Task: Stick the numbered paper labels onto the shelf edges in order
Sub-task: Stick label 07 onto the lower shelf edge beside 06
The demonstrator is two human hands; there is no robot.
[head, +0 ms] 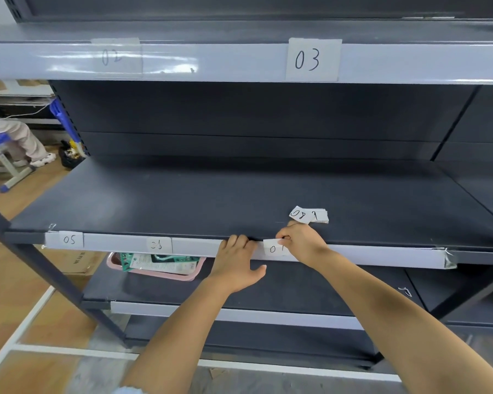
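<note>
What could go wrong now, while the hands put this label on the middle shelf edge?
The right hand covers part of the label, so it may go on crooked or creased. The left hand only rests on the shelf edge beside it. The spare labels lie loose on the shelf just behind the right hand, which might knock them.

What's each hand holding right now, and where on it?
Right hand pinches the paper label at its right edge, against the shelf edge strip. Left hand holds nothing; its fingers rest on the strip.
</note>
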